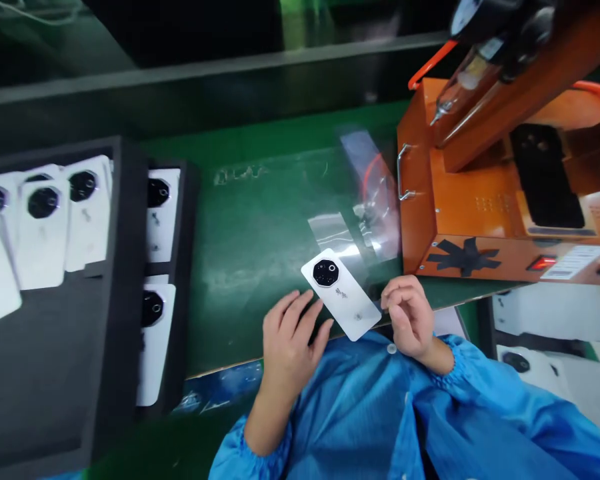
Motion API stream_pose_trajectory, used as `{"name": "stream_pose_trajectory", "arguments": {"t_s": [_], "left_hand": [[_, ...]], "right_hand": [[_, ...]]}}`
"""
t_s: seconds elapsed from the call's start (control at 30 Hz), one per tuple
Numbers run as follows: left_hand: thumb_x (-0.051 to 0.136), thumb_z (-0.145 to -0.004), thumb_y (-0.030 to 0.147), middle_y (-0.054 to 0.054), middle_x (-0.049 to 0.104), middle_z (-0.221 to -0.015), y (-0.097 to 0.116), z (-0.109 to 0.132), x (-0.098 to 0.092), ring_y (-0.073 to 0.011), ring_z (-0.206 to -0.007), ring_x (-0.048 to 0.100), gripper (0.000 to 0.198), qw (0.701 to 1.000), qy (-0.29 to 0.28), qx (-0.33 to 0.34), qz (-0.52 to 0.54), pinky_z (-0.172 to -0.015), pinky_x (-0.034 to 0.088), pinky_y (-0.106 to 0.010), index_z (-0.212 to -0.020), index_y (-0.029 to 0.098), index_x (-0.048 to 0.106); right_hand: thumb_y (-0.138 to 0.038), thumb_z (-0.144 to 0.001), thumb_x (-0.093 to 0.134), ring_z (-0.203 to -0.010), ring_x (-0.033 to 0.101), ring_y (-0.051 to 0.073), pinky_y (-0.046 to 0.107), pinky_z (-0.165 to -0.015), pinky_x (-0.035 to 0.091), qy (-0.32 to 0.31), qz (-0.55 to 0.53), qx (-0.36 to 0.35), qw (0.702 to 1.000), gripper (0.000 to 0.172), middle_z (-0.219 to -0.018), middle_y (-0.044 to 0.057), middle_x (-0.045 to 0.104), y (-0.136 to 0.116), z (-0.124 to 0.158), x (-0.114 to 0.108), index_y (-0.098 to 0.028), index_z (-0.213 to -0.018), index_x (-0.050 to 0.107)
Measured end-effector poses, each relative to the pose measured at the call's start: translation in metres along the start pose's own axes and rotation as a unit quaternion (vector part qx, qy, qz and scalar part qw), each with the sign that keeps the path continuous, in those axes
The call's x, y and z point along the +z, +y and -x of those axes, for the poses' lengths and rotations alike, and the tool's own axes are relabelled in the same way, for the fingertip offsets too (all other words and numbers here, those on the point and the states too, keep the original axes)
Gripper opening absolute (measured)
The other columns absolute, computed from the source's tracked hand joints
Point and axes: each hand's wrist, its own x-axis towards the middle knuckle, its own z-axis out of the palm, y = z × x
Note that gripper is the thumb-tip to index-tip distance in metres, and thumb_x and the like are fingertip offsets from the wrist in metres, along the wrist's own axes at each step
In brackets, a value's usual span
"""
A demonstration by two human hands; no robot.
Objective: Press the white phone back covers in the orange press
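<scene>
A white phone back panel with a black round camera area lies tilted near the front edge of the green table mat. My left hand is at its left side, fingers spread and fingertips close to the panel's edge; whether they touch it I cannot tell. To the panel's right, my right hand is curled with the fingers bent toward the thumb. Whatever it pinches, if anything, is too small or hidden to make out. Just behind the panel lies a clear plastic film.
On the left, dark trays hold several white panels. An orange machine with a dark phone-shaped piece on it stands right. Clear film sheets lie beside it. More white panels are at lower right.
</scene>
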Motion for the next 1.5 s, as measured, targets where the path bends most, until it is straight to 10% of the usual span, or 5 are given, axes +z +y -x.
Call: {"name": "stream_pose_trajectory", "arguments": {"t_s": [0.37,0.8,1.13,1.5], "left_hand": [[0.07,-0.089,0.04,-0.012,0.06,-0.146,-0.017,-0.013,0.001,-0.0367,-0.138,0.051,0.06,0.996,-0.059,0.007,-0.064,-0.109,0.037,-0.05,-0.142,0.017,0.055],[0.074,-0.088,0.035,-0.01,0.063,-0.143,-0.017,-0.009,0.004,-0.0396,-0.14,0.047,0.043,0.997,-0.03,0.042,-0.063,-0.109,0.04,-0.054,-0.127,0.02,0.066],[0.071,-0.089,0.037,-0.013,0.066,-0.139,-0.017,-0.007,0.007,-0.037,-0.142,0.047,0.038,0.999,-0.036,0.012,-0.03,-0.11,0.04,-0.053,-0.123,0.021,0.065],[0.069,-0.09,0.038,-0.013,0.063,-0.143,-0.016,-0.011,0.005,-0.0402,-0.138,0.049,0.053,0.995,-0.057,0.033,-0.081,-0.107,0.04,-0.054,-0.138,0.021,0.058]], "right_hand": [[-0.02,-0.096,0.049,-0.073,0.062,0.02,0.035,-0.061,0.052,-0.125,-0.009,-0.032,0.992,0.008,-0.083,0.007,0.064,-0.013,-0.015,0.003,-0.024,-0.094,0.056],[-0.027,-0.1,0.053,-0.077,0.059,0.019,0.035,-0.067,0.049,-0.103,-0.029,0.067,0.992,0.012,-0.087,0.005,0.06,-0.03,-0.031,0.008,-0.022,-0.092,0.059],[-0.021,-0.09,0.064,-0.097,0.056,0.022,0.043,-0.091,0.043,-0.192,0.147,0.031,0.97,0.008,-0.1,0.005,0.059,-0.019,-0.089,0.043,-0.02,-0.083,0.066],[-0.019,-0.092,0.059,-0.101,0.057,0.022,0.042,-0.093,0.045,-0.162,0.086,0.031,0.983,0.008,-0.1,0.006,0.057,-0.011,-0.085,0.025,-0.02,-0.086,0.063]]}}
